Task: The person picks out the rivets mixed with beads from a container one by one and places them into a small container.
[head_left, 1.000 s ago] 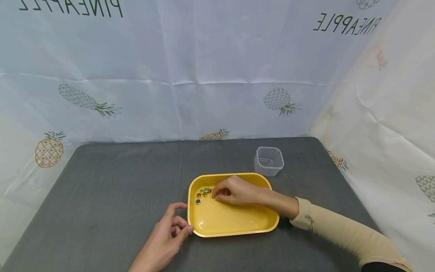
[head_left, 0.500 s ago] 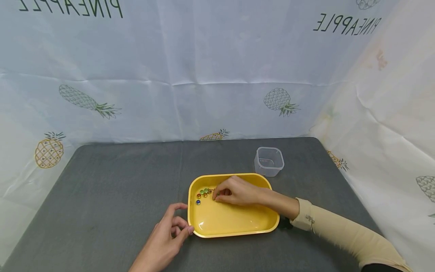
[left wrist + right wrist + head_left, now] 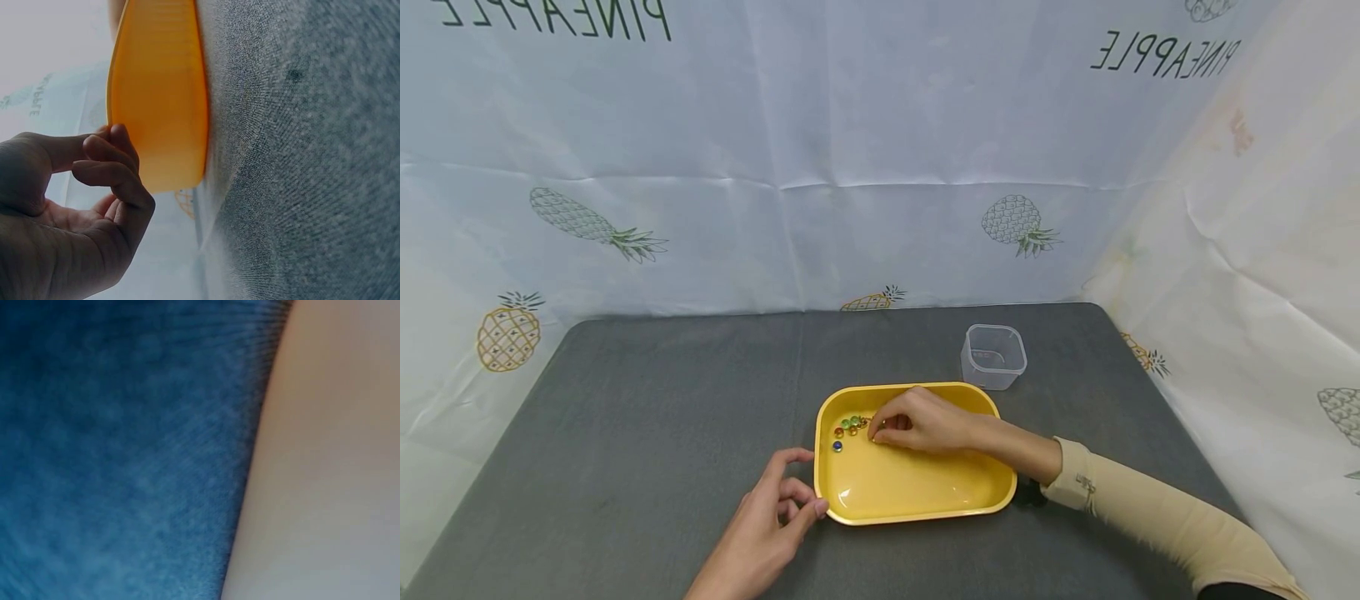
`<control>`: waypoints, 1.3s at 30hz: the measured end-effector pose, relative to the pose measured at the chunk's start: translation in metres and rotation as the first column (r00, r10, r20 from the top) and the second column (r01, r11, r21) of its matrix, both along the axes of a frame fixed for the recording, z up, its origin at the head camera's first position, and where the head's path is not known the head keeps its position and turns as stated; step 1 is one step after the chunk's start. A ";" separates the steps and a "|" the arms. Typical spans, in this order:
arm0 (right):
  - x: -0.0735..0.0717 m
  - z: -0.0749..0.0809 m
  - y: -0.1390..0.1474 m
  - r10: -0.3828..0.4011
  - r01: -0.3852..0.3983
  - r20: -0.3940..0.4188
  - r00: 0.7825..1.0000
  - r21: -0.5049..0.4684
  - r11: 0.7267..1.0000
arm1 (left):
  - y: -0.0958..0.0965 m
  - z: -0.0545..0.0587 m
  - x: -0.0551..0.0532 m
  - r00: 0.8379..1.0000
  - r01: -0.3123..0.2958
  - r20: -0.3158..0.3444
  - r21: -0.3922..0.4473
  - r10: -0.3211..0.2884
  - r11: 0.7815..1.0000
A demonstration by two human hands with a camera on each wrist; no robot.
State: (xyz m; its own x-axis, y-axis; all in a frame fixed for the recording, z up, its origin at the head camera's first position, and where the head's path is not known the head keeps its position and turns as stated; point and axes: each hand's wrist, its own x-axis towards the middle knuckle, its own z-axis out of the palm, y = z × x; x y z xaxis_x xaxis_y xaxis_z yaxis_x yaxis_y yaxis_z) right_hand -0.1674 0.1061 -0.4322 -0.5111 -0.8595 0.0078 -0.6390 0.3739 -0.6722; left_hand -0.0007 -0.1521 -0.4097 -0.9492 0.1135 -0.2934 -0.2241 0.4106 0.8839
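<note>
In the head view, a yellow tray (image 3: 917,487) lies on the grey table. Several glass marbles, green, amber, red and one blue marble (image 3: 837,447), sit in its far left part. My left hand (image 3: 767,517) holds the tray's near left corner, thumb and fingertips at the rim; the left wrist view also shows this hand (image 3: 94,194) against the tray wall (image 3: 159,94). My right hand (image 3: 925,421) reaches into the tray from the right. Its thumb and bent fingers pinch at a marble beside the others, mostly hidden by the fingers. The right wrist view shows only blurred cloth and skin.
A clear plastic container (image 3: 993,358) stands just behind the tray's far right corner. The grey cloth-covered table (image 3: 662,433) stretches left of the tray. A white pineapple-print curtain (image 3: 820,242) borders the back and sides. A small dark object (image 3: 1028,493) sits under the right wrist.
Both hands and the tray keep almost the same place. The right fingers shift very slightly among the marbles.
</note>
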 end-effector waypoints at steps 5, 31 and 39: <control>-0.001 0.001 0.001 -0.010 0.011 0.031 0.999 -0.018 1.000 | 0.000 0.000 0.000 1.000 0.000 -0.008 0.000 0.000 1.000; -0.004 0.034 0.015 -0.037 0.037 -0.001 0.999 -0.110 0.993 | 0.000 0.001 0.000 1.000 -0.004 -0.007 -0.015 0.004 1.000; -0.004 0.050 0.028 -0.062 0.058 -0.023 0.998 -0.156 0.986 | 0.001 0.001 -0.001 1.000 -0.009 0.006 -0.023 0.009 1.000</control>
State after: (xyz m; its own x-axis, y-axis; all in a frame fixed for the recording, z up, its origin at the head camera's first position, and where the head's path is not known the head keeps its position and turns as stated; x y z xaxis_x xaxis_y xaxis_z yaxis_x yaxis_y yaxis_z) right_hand -0.1717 0.1343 -0.3817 -0.5596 -0.8144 0.1537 -0.6376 0.3045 -0.7076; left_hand -0.0015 -0.1511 -0.4092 -0.9485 0.0978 -0.3014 -0.2333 0.4283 0.8730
